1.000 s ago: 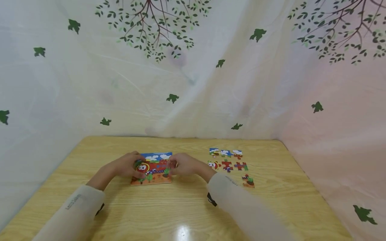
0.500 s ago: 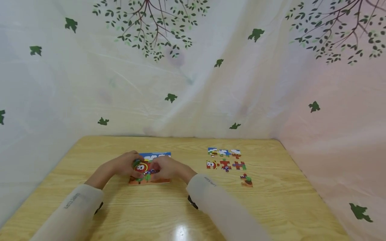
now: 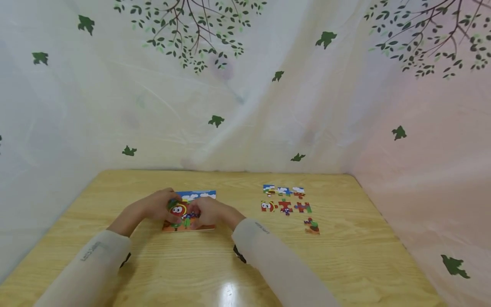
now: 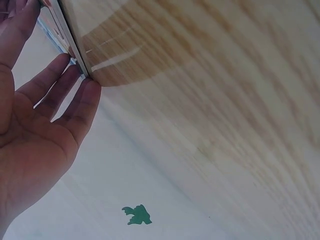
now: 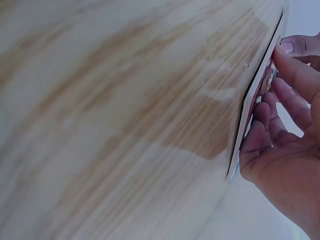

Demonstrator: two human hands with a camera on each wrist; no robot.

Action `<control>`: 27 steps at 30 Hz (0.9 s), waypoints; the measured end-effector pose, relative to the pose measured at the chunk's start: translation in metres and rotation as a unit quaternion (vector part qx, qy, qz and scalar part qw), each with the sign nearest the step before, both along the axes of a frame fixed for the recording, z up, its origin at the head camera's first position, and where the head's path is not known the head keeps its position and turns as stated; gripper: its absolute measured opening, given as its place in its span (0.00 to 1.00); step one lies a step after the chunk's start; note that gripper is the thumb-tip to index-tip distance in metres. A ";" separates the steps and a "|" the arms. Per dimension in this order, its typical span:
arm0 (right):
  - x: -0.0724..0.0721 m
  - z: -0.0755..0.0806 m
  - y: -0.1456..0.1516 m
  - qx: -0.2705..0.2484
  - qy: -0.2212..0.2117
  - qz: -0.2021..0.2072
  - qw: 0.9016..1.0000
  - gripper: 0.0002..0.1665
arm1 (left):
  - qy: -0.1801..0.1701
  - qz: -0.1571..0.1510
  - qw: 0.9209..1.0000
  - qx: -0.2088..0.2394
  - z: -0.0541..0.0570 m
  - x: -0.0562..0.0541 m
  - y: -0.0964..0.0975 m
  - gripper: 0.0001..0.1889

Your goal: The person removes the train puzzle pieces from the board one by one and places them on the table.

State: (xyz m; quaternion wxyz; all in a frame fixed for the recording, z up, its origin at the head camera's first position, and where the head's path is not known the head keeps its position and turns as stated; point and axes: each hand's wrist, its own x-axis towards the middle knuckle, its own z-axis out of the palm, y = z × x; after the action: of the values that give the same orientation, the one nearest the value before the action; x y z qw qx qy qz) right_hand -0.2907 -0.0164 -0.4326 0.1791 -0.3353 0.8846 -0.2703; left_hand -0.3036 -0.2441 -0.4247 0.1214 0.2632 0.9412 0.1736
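A framed jigsaw puzzle with a bright cartoon picture lies flat on the wooden table, left of centre. My left hand grips its left part; in the left wrist view several fingertips touch the board's edge. Over the middle of the picture is my right hand, fingers curled down onto the surface. From the right wrist side, that hand has its thumb and fingers against the puzzle's face, close to the other thumb. Whether the right fingertips pinch a piece is hidden.
Several loose jigsaw pieces lie to the right in rows: sky pieces at the back, red pieces in the middle, and one with a green and brown pattern in front. A pale leaf-printed curtain hangs behind the table.
My right hand has moved left, from the puzzle's right edge to its middle beside the left thumb. The left hand stays at the left side. The loose pieces keep their layout.
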 end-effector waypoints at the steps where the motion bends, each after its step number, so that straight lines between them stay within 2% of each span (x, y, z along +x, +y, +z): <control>1: 0.000 0.000 0.000 0.001 -0.002 0.000 1.000 0.23 | -0.001 0.000 1.000 0.001 0.000 0.000 0.000 0.36; 6: 0.001 -0.001 -0.001 0.006 -0.007 -0.002 1.000 0.24 | -0.004 0.005 1.000 0.004 -0.003 0.001 0.000 0.35; 12: 0.000 0.000 -0.003 0.009 0.003 0.004 1.000 0.22 | 0.000 0.006 1.000 0.000 0.000 0.002 -0.002 0.35; 18: -0.001 -0.001 -0.002 0.006 0.012 0.014 1.000 0.21 | -0.004 -0.004 1.000 -0.003 0.002 0.001 -0.004 0.36; 27: -0.001 -0.002 -0.002 -0.014 0.012 0.003 1.000 0.22 | -0.015 -0.016 1.000 -0.007 0.005 0.001 -0.005 0.39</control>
State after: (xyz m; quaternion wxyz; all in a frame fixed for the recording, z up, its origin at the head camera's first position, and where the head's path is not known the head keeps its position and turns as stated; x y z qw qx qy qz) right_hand -0.2919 -0.0180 -0.4343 0.1640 -0.3434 0.8818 -0.2785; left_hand -0.3031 -0.2489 -0.4199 0.1397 0.2744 0.9363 0.1692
